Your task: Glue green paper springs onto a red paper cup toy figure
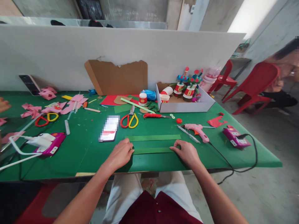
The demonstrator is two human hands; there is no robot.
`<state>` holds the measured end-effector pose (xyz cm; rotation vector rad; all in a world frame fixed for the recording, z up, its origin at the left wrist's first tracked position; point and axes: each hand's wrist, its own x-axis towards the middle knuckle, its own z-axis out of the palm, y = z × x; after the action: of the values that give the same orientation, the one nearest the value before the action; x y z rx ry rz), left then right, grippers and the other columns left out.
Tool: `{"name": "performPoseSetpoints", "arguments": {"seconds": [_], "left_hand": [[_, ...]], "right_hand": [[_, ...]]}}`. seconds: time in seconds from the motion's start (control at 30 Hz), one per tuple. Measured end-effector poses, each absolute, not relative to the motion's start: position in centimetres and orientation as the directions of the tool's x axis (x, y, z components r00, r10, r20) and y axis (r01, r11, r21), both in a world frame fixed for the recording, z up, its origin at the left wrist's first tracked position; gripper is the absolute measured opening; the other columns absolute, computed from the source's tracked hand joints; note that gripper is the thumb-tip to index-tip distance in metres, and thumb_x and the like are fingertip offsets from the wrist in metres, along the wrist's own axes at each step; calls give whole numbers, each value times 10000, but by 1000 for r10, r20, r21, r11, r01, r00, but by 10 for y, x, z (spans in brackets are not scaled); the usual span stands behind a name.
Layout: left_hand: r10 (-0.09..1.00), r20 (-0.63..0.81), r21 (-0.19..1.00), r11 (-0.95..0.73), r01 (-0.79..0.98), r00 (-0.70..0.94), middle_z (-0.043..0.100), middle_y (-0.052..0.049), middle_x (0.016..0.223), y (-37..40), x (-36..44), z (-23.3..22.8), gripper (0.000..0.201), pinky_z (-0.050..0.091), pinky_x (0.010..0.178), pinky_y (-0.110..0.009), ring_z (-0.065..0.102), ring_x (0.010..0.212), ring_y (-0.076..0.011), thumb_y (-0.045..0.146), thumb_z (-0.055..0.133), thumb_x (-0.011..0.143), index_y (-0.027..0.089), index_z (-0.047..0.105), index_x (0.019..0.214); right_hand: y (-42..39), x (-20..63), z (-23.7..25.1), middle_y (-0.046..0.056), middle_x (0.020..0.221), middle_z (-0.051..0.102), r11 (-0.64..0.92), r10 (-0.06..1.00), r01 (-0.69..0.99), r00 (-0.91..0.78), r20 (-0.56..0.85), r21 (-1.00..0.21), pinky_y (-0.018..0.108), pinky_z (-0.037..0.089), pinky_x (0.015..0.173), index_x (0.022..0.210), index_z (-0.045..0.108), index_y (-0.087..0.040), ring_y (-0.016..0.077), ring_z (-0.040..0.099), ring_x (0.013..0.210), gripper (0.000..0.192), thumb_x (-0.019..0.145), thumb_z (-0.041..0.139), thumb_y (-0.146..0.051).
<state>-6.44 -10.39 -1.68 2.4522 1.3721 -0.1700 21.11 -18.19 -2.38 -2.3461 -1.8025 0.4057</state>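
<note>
Head view: green paper strip [153, 150] pinned between left hand [120, 154] and right hand [185, 153].

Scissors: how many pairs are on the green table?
2. One pair of scissors lies mid-table beside the phone; another pair lies at left among pink paper pieces. More may be hidden.

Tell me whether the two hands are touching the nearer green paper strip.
Touching. The head view shows the left hand fingertips on one end of the nearer green paper strip and the right hand on the other.
</note>
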Motion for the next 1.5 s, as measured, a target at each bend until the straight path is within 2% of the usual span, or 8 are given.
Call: {"name": "performPoseSetpoints", "arguments": {"seconds": [0.43,0.53,0.6,0.73,0.83,1.2,1.4,1.5], "left_hand": [[808,-247,174,-506,845,535,578,-78,913,-105,-66,-18,205,447,770,-301,586,883,-199,217,485,909,159,621,767],[831,-215,80,-508,858,512,615,-108,1027,-110,-65,-12,176,470,795,-357,601,936,-242,234,499,913,160,657,937],[838,-93,-17,-542,840,538,580,-130,1248,-115,-63,-12,295,450,889,-449,574,1080,-294,189,514,903,218,617,1178],[619,44,-142,-773,618,784,326,5,1558,-125,-54,-23,714,273,1063,-603,352,1379,-335,38,489,869,490,368,1408],[491,-9,-158,-861,483,871,332,42,1557,-128,-49,-35,758,260,1072,-632,322,1406,-337,31,476,865,501,304,1434],[529,-36,-143,-843,519,848,388,15,1521,-130,-48,-44,828,281,1070,-652,325,1413,-336,-61,409,830,499,303,1431],[541,-27,-155,-833,531,841,386,11,1522,-130,-48,-46,865,282,1076,-651,320,1416,-331,-81,406,815,509,279,1434],[540,-32,-156,-834,530,841,381,8,1525,-130,-47,-46,880,290,1073,-650,318,1416,-335,-89,405,803,512,278,1433]], "right_hand": [[-182,211,-26,26,789,728,-256,966,924,233,-112,-285,249,334,605,760,653,-217,192,646,730,170,866,625,-347],[-182,211,-25,28,792,727,-255,966,928,229,-123,-270,250,329,598,783,657,-216,193,646,730,157,870,623,-343],[-182,210,-23,33,812,731,-260,963,931,232,-135,-257,252,329,603,798,659,-215,196,651,751,155,875,621,-344],[-183,207,-17,40,874,740,-263,961,931,229,-158,-254,253,344,644,814,657,-215,201,661,827,154,879,628,-351],[-184,205,-15,38,889,738,-273,958,922,235,-162,-274,255,360,668,821,651,-214,202,663,851,151,871,639,-356],[-199,236,-31,-28,712,636,-166,984,822,175,-35,-545,235,391,642,860,576,-200,147,584,671,47,833,608,-178],[-200,233,-25,3,718,650,-184,982,898,187,-32,-399,289,412,699,904,607,-189,195,607,748,57,858,577,-172],[-207,221,-21,97,958,697,-202,961,928,249,118,-314,370,448,793,1043,628,-168,254,620,917,193,893,506,-167]]}}
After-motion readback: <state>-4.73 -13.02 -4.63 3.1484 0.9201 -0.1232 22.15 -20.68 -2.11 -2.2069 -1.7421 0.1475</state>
